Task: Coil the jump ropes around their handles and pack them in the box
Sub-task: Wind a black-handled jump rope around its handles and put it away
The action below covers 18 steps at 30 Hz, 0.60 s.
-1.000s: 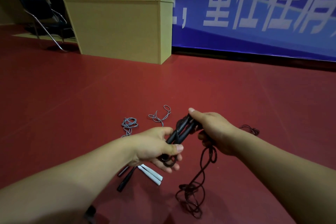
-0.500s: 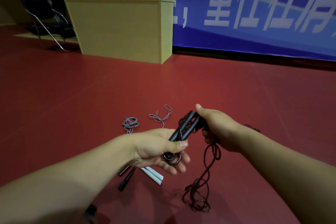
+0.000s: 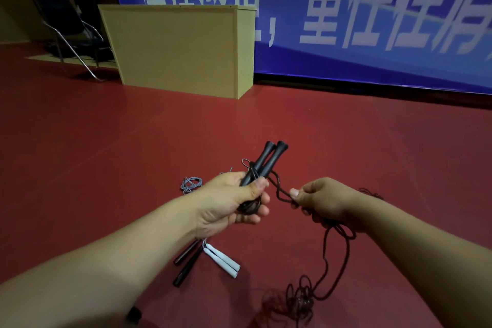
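Observation:
My left hand (image 3: 234,201) grips two black jump-rope handles (image 3: 267,161) held side by side, their ends pointing up and away. A dark cord (image 3: 279,189) runs from the handles to my right hand (image 3: 323,201), which pinches it between thumb and fingers. The remaining cord hangs below that hand and lies tangled on the floor (image 3: 300,298). On the floor under my left forearm lie two white handles (image 3: 222,261) and two more black handles (image 3: 187,261). A grey rope (image 3: 190,184) is bunched on the floor beyond my left hand.
A tan wooden box-like cabinet (image 3: 181,48) stands on the red floor (image 3: 106,141) at the back. A black chair with metal legs (image 3: 69,32) is at the far left. A blue banner (image 3: 372,13) covers the back wall.
My right hand let go of the handle tops and moved right and down, drawing the cord out. The handles now stand more upright in my left hand.

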{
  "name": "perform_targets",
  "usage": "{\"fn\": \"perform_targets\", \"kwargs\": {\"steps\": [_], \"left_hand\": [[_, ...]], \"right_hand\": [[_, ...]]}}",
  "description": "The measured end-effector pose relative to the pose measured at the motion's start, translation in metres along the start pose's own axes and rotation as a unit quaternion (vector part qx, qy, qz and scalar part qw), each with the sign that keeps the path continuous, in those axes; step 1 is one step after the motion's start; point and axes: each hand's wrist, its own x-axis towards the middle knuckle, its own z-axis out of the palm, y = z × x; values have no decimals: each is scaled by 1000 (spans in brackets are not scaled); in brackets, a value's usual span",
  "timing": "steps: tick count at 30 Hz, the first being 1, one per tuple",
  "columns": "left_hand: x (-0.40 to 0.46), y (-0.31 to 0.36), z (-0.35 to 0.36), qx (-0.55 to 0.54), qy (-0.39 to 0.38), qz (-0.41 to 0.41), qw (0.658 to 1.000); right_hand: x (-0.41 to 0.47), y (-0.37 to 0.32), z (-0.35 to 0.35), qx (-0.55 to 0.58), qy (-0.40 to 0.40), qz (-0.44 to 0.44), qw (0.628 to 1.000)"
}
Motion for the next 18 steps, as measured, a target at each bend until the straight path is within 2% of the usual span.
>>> {"fn": "perform_targets", "kwargs": {"steps": [4,9,14,18], "left_hand": [[4,3,1,-29,46,20,998],[13,6,-10,-60,139,35,988],[21,-6,-26,8,212,21,977],[21,-10,-32,127,227,11,965]], "right_hand": [[-1,-2,1,-34,18,31,999],[-5,-10,2,-1,-3,30,1000],[-12,-14,-2,-3,-63,-33,997],[-21,-23,-4,-39,-106,-46,993]]}}
